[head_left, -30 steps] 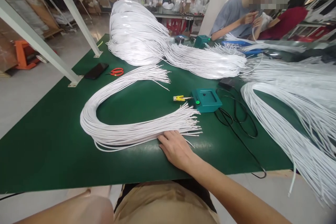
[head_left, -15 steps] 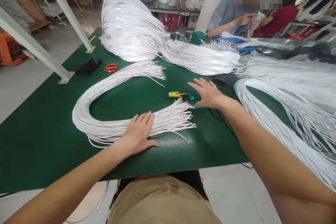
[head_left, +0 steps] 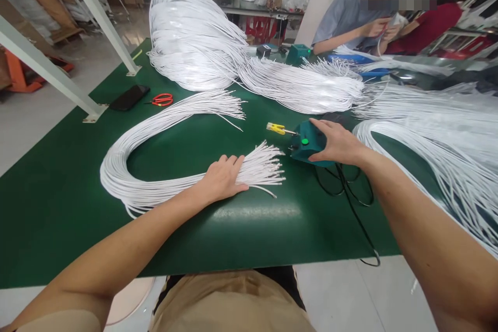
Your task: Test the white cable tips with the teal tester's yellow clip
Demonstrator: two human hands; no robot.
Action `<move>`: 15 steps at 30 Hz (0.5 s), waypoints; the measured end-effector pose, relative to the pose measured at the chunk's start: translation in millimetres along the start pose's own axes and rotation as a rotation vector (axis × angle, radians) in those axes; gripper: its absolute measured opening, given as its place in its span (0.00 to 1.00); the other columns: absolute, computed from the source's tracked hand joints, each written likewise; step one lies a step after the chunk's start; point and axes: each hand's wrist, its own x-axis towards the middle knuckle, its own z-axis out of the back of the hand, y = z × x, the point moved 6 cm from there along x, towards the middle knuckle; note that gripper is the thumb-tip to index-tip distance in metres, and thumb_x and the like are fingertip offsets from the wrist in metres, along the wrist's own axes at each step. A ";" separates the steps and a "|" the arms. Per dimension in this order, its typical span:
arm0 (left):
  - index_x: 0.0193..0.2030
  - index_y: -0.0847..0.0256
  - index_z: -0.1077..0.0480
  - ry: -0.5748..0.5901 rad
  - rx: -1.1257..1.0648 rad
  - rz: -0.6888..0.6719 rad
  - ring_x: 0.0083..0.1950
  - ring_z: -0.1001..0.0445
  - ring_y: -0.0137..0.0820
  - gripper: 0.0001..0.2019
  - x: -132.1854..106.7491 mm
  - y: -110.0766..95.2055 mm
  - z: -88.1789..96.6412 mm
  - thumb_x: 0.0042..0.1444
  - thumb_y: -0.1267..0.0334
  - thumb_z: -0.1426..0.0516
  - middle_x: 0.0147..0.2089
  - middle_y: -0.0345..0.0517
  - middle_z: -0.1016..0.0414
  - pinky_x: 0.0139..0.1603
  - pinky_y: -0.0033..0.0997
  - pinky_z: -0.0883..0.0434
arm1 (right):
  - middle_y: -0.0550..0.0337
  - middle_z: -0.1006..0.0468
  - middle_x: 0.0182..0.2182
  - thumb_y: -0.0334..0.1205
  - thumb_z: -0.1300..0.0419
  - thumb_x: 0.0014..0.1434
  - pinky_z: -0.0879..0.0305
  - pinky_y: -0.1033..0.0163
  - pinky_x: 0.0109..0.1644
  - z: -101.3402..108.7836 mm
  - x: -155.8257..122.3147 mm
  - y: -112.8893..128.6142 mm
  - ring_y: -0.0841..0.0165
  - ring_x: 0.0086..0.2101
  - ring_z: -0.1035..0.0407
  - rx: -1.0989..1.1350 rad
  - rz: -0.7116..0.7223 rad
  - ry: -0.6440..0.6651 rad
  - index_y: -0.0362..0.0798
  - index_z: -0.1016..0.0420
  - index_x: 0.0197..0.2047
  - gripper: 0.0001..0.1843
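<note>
From my head camera, the risk I judge likeliest is the black cord under my right arm: it lies in loops behind the green box, and if one snags at the table edge, the box could twist in my grasp. The yellow clip sticks out on its thin rod toward the cable ends; swung too low, it could catch among them and pull strands out of line. And if my left hand presses too lightly, the curved white cable bundle may spread — one strand already splays from its near side.

As for where things lie: the bundle runs directly under my left fingers, which are laid across its near arm, loosely parted, thumb out to the side, not closed around it. Its cut ends fan out past my fingertips, toward the box but just short of it. My right hand grips the box, thumb on the near side and fingers over the far edge — whether its base touches the table, I cannot tell. The clip is on the far side of the fanned ends, apart from both my hands. Beyond my right hand lies another white bundle.
</note>
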 end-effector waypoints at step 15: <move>0.71 0.60 0.54 0.265 -0.286 -0.075 0.68 0.42 0.48 0.51 43.4 42.6 20.2 0.45 0.37 0.42 0.71 0.56 0.46 0.64 0.42 0.39 | 0.44 0.43 0.65 0.54 0.35 0.44 0.50 0.37 0.64 -20.9 -66.6 62.8 0.45 0.62 0.46 -0.001 0.322 0.132 0.48 0.54 0.71 0.55</move>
